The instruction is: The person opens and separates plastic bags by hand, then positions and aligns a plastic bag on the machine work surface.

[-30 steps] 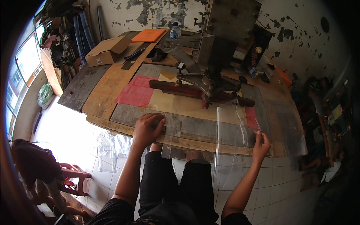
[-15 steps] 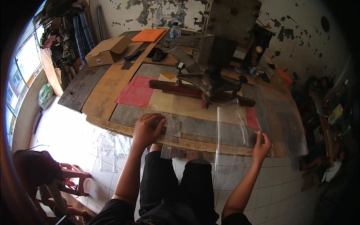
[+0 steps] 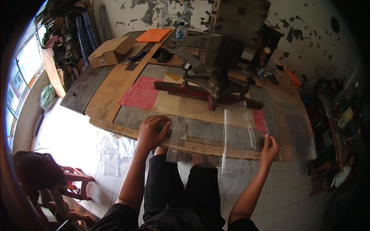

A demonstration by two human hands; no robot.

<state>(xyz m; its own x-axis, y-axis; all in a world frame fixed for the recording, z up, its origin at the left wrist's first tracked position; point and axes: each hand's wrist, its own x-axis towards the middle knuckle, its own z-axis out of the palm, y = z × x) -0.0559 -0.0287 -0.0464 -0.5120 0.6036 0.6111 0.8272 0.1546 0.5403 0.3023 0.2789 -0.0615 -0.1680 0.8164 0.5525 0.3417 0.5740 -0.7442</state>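
Note:
A clear plastic sheet (image 3: 241, 133) lies across the front of the work table and hangs over its edge, with a bright crease running up it. My right hand (image 3: 269, 148) pinches the sheet near its right edge, fingertips together. On the left, my left hand (image 3: 152, 131) rests at the table's front edge, fingers laid over the grey board (image 3: 135, 119) and thumb apart. A small dark piece beside that thumb is too unclear to name. Beyond both hands stands a heavy press (image 3: 219, 82) with a long bar (image 3: 181, 90) over yellow and red sheets (image 3: 140, 91).
At the back left are a cardboard box (image 3: 110, 52), an orange folder (image 3: 154, 35) and a water bottle (image 3: 180, 30). More clear plastic (image 3: 111, 156) hangs off the front left edge. Another person (image 3: 42, 181) bends down beside a red stool (image 3: 79, 183) at lower left.
The view has shifted very slightly. Both hands and the plastic sheet keep their places.

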